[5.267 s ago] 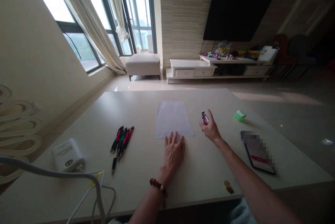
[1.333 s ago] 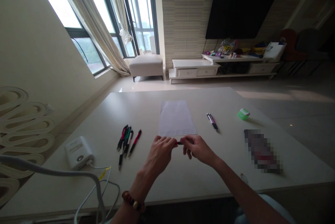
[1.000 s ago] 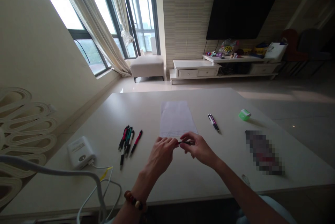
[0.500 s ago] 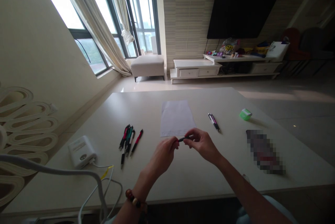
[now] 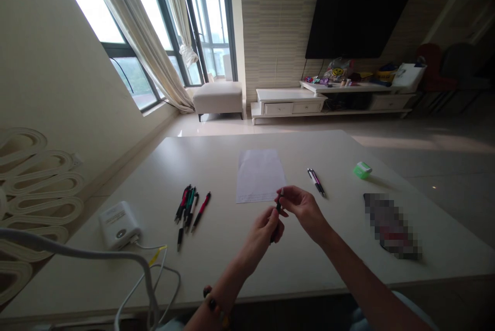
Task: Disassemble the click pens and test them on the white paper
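A dark pen (image 5: pixel 279 204) stands tilted between my two hands, its pale tip pointing up and away. My left hand (image 5: pixel 263 232) is closed around the lower barrel, which is partly hidden by the fingers. With thumb and fingertips, my right hand (image 5: pixel 304 209) pinches the pen near its tip. Just beyond the hands lies a white sheet of paper (image 5: pixel 258 174), with faint lines of print along its near edge. To the left is a loose group of pens (image 5: pixel 189 208) in black, red and green. Two more pens (image 5: pixel 316 182) lie side by side right of the paper.
The white table (image 5: pixel 216 264) also bears a white charger box (image 5: pixel 119 225) with a cable (image 5: pixel 146 300) at left. A small green container (image 5: pixel 362 169) and a blurred-out dark item (image 5: pixel 392 228) lie at right. A TV cabinet (image 5: pixel 286 99) stands beyond.
The pen has turned from nearly level to steeply tilted, tip up. My left hand has moved right and slightly down beneath it; my right hand has shifted a little and stays near the tip.
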Tool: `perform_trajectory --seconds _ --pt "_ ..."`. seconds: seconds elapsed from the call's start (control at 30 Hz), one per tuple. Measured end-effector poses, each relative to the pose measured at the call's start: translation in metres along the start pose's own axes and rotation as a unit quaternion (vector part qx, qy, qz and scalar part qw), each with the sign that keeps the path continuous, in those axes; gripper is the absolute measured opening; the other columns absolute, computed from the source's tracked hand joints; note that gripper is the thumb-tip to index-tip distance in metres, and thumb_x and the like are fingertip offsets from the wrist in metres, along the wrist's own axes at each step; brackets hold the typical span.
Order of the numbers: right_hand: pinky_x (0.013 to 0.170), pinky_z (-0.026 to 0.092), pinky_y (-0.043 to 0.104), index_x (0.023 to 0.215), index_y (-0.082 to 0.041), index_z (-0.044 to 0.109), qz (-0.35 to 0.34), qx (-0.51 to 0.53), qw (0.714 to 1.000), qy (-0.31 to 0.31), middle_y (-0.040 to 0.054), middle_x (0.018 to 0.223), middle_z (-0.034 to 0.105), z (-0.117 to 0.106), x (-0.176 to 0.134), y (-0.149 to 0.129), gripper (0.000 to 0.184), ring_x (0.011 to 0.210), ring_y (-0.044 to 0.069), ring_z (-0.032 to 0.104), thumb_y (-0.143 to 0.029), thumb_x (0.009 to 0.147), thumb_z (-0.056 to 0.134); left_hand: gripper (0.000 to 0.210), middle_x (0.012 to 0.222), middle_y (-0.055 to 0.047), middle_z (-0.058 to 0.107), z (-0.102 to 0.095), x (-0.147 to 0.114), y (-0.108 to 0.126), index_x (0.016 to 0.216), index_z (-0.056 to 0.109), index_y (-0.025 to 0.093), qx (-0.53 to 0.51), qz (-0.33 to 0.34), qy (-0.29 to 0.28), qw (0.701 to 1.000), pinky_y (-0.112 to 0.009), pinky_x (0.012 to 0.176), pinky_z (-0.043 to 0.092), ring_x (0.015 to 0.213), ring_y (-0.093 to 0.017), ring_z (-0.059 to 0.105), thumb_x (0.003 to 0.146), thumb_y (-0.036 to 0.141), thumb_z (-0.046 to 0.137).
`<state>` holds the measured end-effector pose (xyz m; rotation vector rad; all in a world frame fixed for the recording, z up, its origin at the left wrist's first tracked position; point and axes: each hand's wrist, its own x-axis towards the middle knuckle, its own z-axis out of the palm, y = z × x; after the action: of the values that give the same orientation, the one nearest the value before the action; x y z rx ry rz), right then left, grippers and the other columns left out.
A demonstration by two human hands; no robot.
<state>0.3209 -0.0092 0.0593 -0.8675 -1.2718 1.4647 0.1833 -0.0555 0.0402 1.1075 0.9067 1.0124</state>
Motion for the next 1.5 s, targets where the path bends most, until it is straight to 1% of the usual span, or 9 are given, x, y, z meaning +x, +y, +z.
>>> perform_trajectory --seconds 0.13,0.3,0.63,0.83,0.97,1.1,1.27,1.4,1.5 --pt "0.066 0.049 0.031 0.104 -0.018 0.058 -0.011 0.016 1.000 -0.021 0.0074 0.088 0.066 0.002 -0.002 -0.004 0.036 0.077 0.018 0.059 -0.034 0.073 0.067 0.038 0.058 0.005 0.041 0.001 0.001 -0.003 0.087 0.051 0.017 0.002 0.007 0.011 1.000 -0.020 0.048 0.026 0.050 -0.007 0.035 0.084 0.054 0.043" --pt "0.052 0.045 0.028 0.088 -0.017 0.061 -0.009 0.000 1.000 -0.015 0.0037 0.076 0.064 0.004 -0.002 -0.002 0.030 0.057 0.012 0.053 -0.035 0.067 0.073 0.041 0.055 0.006 0.041 0.001 0.003 -0.009 0.082 0.049 0.017 0.014 0.012 0.022 1.000 -0.020 0.046 0.025 0.047 -0.007 0.034 0.083 0.058 0.042" --pt "0.074 0.049 0.033 0.096 -0.017 0.061 -0.001 0.006 1.000 -0.027 0.0069 0.086 0.067 0.001 -0.001 0.000 0.033 0.083 0.019 0.061 -0.034 0.070 0.071 0.042 0.051 0.006 0.040 0.000 0.006 -0.012 0.080 0.048 0.017 0.027 0.034 0.035 0.998 -0.020 0.045 0.024 0.045 -0.007 0.034 0.083 0.058 0.042" --pt "0.053 0.045 0.027 0.087 -0.017 0.061 -0.002 -0.008 1.000 -0.018 0.0031 0.074 0.064 0.005 -0.002 -0.001 0.032 0.056 0.012 0.053 -0.036 0.065 0.074 0.043 0.050 0.007 0.040 0.001 0.007 -0.014 0.080 0.049 0.017 0.029 0.036 0.042 0.998 -0.021 0.044 0.023 0.043 -0.007 0.034 0.080 0.060 0.044" --pt "0.056 0.045 0.028 0.096 -0.018 0.060 0.006 0.009 0.999 -0.037 0.0050 0.081 0.066 0.007 -0.002 -0.001 0.034 0.062 0.013 0.055 -0.037 0.069 0.070 0.042 0.050 0.007 0.041 0.002 0.007 -0.015 0.080 0.049 0.017 0.026 0.040 0.048 0.998 -0.021 0.044 0.023 0.043 -0.007 0.034 0.081 0.059 0.044" --pt "0.052 0.043 0.026 0.081 -0.017 0.060 -0.005 -0.009 1.000 -0.018 0.0011 0.069 0.062 0.006 -0.002 0.000 0.027 0.054 0.010 0.050 -0.035 0.066 0.073 0.040 0.049 0.007 0.040 0.003 0.005 -0.011 0.079 0.049 0.017 0.027 0.036 0.049 0.998 -0.021 0.045 0.022 0.043 -0.006 0.033 0.081 0.057 0.046" --pt "0.058 0.046 0.029 0.101 -0.018 0.058 -0.001 0.006 0.999 -0.045 0.0062 0.084 0.066 0.006 -0.003 0.000 0.033 0.066 0.014 0.056 -0.035 0.074 0.066 0.039 0.050 0.007 0.040 0.004 0.004 -0.006 0.080 0.049 0.017 0.021 0.041 0.053 0.998 -0.021 0.044 0.023 0.044 -0.007 0.034 0.081 0.055 0.047" --pt "0.061 0.047 0.029 0.085 -0.017 0.060 -0.015 -0.048 0.999 -0.005 0.0054 0.080 0.065 0.007 -0.002 0.004 0.028 0.069 0.016 0.057 -0.033 0.067 0.073 0.036 0.051 0.006 0.041 0.000 0.005 -0.007 0.083 0.050 0.016 0.037 0.054 0.057 0.996 -0.021 0.045 0.024 0.045 -0.007 0.033 0.083 0.052 0.047" --pt "0.060 0.046 0.029 0.088 -0.016 0.061 -0.019 -0.037 0.999 -0.010 0.0047 0.076 0.065 0.008 -0.003 0.005 0.027 0.063 0.014 0.055 -0.033 0.069 0.071 0.036 0.051 0.006 0.040 -0.002 0.006 -0.010 0.084 0.050 0.016 0.033 0.057 0.057 0.996 -0.021 0.045 0.024 0.046 -0.007 0.033 0.083 0.051 0.047"
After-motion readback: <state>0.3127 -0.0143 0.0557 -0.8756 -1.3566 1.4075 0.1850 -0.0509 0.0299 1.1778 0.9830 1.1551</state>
